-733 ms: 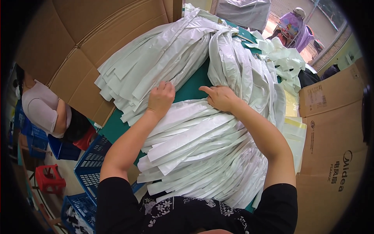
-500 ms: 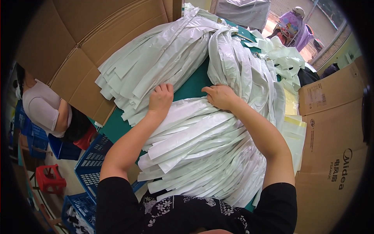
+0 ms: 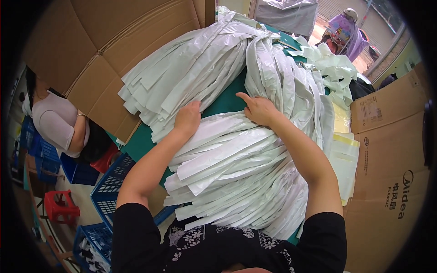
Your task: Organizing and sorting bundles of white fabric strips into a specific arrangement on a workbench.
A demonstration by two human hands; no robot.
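Long, shiny white plastic strips lie in thick fanned bundles on a green table top [image 3: 226, 96]. The upper left bundle [image 3: 182, 68] spreads toward the left, and a near bundle [image 3: 236, 168] fans out in front of my chest. My left hand [image 3: 187, 119] is at the lower edge of the upper left bundle, fingers pressed together against its strips, fingertips partly hidden. On the gathered part of the right-hand strips [image 3: 268, 68] rests my right hand [image 3: 258, 109]. Its index finger and thumb are stretched apart, while its other fingers are partly hidden.
Large cardboard sheets [image 3: 114, 41] stand at the left, and a cardboard box [image 3: 387, 150] at the right. Blue crates [image 3: 109, 186] and a red stool [image 3: 61, 206] are at lower left. Another person [image 3: 57, 120] sits beyond the cardboard. Pale plastic scraps [image 3: 334, 68] lie at upper right.
My right index finger has straightened and lifted a little. My left hand has turned slightly, its knuckles less visible. The view has shifted slightly, and the bundles lie much as before.
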